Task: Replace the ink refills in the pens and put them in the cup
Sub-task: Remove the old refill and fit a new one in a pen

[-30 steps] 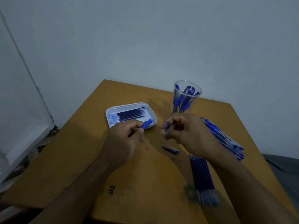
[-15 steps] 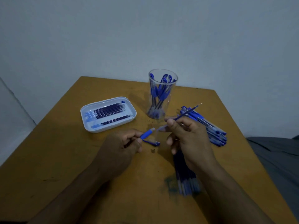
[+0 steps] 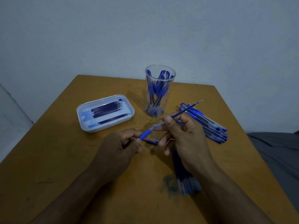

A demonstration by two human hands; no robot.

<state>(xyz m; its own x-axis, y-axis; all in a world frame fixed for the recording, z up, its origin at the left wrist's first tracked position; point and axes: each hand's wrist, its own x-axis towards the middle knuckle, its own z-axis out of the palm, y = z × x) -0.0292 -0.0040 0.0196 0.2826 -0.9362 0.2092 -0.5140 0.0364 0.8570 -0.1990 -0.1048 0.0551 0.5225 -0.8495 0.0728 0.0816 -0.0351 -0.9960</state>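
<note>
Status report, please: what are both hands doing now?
Left hand grips blue pen grip section. Right hand pinches refill, tip pointing away. Cup upright beyond hands, path unobstructed.

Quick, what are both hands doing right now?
Left hand: closed, pinching the blue pen grip.
Right hand: closed, holding an ink refill and the clear pen barrel.

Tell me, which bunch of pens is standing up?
The pens in the clear cup behind the hands stand upright. The pile of pens to the cup's right lies flat on the table.
</note>
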